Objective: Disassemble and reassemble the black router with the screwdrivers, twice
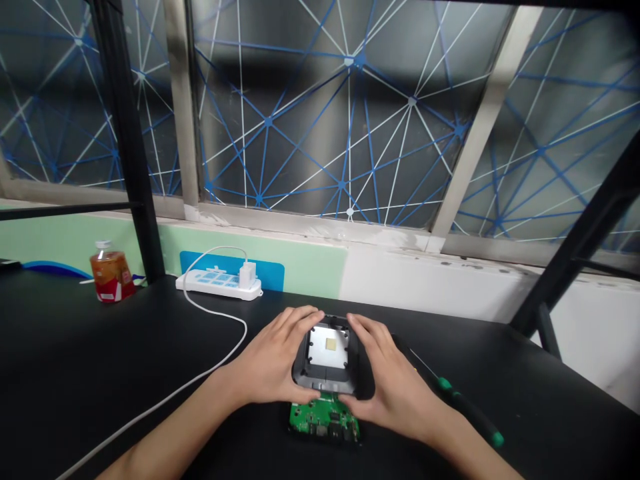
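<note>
A black square casing (327, 385) with a silvery metal plate (320, 348) inside is held up between both hands, its inner side towards me. My left hand (270, 357) grips its left edge, thumb at the lower edge and fingers at the top. On the right edge, my right hand (387, 373) holds it in the same way. A small yellowish square pad (331, 344) sits on the metal plate. Just below the casing, a green circuit board (320, 417) lies on the black table, its upper part hidden by the casing and thumbs.
Right of my right hand lies a green and black screwdriver (473, 412). A white power strip (220, 283) with a plugged-in charger (247, 274) and cable stands by the wall. A drink bottle (111, 275) is at the back left. Black metal posts rise on both sides.
</note>
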`<action>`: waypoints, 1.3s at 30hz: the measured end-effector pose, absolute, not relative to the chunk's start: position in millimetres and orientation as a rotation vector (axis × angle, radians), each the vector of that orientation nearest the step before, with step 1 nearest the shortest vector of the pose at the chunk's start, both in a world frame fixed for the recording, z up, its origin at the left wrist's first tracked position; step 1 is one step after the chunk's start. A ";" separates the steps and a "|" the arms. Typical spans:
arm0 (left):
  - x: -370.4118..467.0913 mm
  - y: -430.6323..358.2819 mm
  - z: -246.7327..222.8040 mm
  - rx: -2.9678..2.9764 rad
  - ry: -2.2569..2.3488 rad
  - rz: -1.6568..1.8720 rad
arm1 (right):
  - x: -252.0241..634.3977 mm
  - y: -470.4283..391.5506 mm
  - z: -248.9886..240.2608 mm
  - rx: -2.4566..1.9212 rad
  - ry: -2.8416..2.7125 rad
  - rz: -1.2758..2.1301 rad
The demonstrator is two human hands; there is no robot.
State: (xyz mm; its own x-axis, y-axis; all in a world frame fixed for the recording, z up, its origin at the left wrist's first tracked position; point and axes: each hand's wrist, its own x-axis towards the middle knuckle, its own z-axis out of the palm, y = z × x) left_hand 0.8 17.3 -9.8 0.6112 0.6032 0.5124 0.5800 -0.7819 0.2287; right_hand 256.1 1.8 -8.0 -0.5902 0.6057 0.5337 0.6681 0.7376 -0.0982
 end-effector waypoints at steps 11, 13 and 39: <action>1.4 16.3 -12.5 2.844 1.068 0.809 | 252.3 -3.0 -8.7 -0.892 -2.382 -0.271; 3.8 14.7 -12.5 2.858 1.067 0.787 | 250.4 -6.3 -8.2 -0.867 -2.383 -0.286; 25.3 -0.6 -9.9 2.597 0.411 1.256 | 247.2 0.7 -19.4 -0.802 -2.424 0.029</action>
State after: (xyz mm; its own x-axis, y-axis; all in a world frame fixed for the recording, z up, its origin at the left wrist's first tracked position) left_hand 25.3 -0.6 -9.9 0.5940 0.3452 0.7266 0.1506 -0.9350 0.3212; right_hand 247.2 0.7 -19.4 -0.6515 0.5523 0.5202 0.5398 0.8192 -0.1937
